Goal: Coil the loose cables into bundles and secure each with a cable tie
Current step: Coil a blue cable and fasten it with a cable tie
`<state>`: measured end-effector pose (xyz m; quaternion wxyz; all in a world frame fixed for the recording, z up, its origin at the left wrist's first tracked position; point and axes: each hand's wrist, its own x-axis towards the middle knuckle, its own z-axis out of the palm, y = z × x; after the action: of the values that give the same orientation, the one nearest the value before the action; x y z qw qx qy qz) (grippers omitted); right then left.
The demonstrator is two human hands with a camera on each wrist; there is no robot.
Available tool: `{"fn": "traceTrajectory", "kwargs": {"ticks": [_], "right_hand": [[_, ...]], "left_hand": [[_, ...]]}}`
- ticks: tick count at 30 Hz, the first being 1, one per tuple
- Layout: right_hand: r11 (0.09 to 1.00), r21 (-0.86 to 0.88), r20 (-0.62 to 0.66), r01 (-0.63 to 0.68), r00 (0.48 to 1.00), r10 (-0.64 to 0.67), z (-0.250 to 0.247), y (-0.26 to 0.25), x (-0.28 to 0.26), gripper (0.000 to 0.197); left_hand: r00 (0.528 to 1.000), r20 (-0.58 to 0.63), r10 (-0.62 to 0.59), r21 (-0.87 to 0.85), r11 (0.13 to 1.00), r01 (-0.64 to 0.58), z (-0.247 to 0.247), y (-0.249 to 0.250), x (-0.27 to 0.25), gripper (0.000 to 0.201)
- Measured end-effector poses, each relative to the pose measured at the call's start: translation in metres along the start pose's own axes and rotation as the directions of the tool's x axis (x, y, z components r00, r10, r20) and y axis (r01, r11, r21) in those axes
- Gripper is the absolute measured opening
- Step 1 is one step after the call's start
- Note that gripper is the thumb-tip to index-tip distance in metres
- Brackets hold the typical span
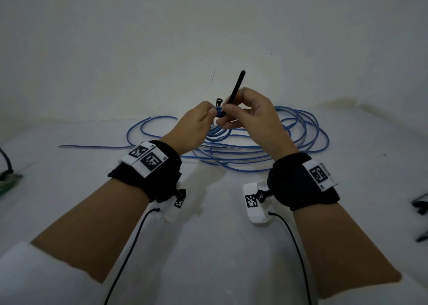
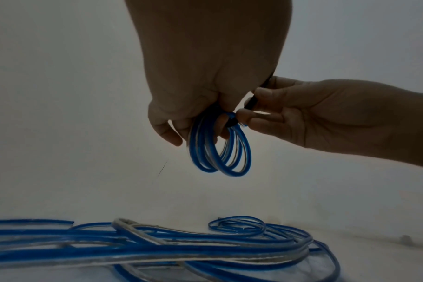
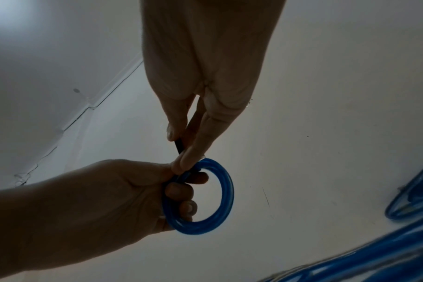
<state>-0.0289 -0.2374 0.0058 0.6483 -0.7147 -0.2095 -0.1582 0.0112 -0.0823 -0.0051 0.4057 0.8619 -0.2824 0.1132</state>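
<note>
White tabletop (image 1: pixel 208 246) below, left hand (image 1: pixel 192 128) grips the blue coil (image 2: pixel 220 152); right hand (image 1: pixel 252 117) pinches the black cable tie (image 1: pixel 235 89).

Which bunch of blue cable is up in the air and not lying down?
The small blue coil is, gripped by the left hand while the right hand pinches the black cable tie at it. The big loose blue cable lies on the white surface.

A small round coil of blue-and-clear plastic cable (image 2: pixel 220 150) hangs upright above the white surface, mid-scene. A black plastic cable tie (image 1: pixel 235 89) wraps its top, tail slanting up to the far right. The remaining loose blue cable (image 1: pixel 254 147) sprawls in tangled loops below, spreading right, with one end trailing left.
</note>
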Motion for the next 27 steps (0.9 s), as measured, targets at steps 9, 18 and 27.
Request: {"fn": "traceTrajectory", "kwargs": {"ticks": [9,18,27], "right_hand": [[0.976,0.214,-0.113,-0.044,0.991,0.069,0.0000,-0.0045,0.0008,0.009],[0.975,0.160,-0.163,-0.157,0.969,0.183,0.0010,-0.0065,0.0021,0.012],[0.966,0.155,-0.149,-0.208,0.961,0.231,0.0014,-0.0058,0.0025,0.013]], "left_hand": [[0.992,-0.109,0.071,-0.011,0.997,-0.072,0.0027,0.0005,-0.0002,0.021],[0.986,-0.139,0.092,0.002,0.996,-0.092,0.0039,0.0026,0.0001,0.019],[0.986,-0.113,0.119,0.000,0.993,-0.119,0.0044,0.0022,-0.0011,0.014]]}}
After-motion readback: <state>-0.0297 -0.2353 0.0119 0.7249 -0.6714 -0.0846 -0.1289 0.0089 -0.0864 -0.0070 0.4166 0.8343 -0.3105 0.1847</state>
